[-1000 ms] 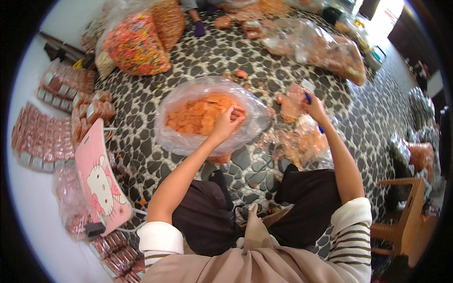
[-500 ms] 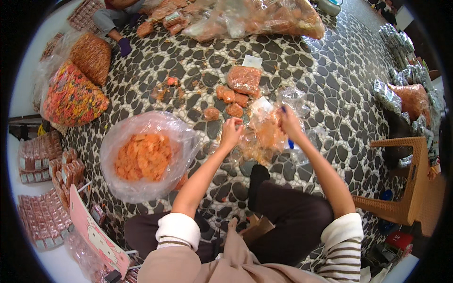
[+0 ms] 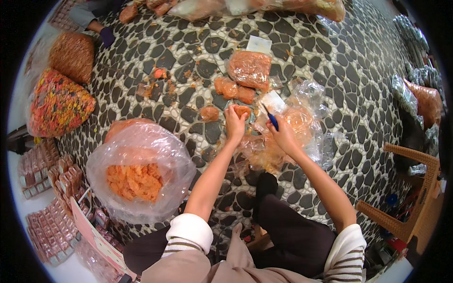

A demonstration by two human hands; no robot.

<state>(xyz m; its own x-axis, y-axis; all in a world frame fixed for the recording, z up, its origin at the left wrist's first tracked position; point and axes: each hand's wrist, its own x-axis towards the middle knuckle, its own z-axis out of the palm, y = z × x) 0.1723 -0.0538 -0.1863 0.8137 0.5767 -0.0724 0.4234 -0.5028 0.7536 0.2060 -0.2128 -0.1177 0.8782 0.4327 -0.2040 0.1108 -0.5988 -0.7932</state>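
My left hand (image 3: 234, 123) is closed round a small wrapped orange packet (image 3: 242, 111). Just to its right, my right hand (image 3: 282, 133) grips a slim blue-handled tool (image 3: 273, 122). Its thin dark tip points up and left, apart from the packet; whether it is a blade I cannot tell. Beneath the right hand lie crumpled clear plastic wrappers (image 3: 306, 123) with orange residue. A white label (image 3: 272, 102) lies beyond the hands. Near the left hand are a loose orange packet (image 3: 209, 113), a few more small packets (image 3: 226, 88) and a larger wrapped pack (image 3: 250, 69).
To the left, a big clear bag (image 3: 172, 177) holds orange pieces (image 3: 134, 181). Bags of colourful pieces (image 3: 61, 104) and brown ones (image 3: 73, 56) stand farther left. A brown plastic stool (image 3: 420, 198) is at right. Another person's foot (image 3: 107, 37) shows at upper left.
My left hand has taken hold of a small orange packet. My right hand has turned, bringing the tool's tip into sight near the left hand. The whole view has shifted slightly.
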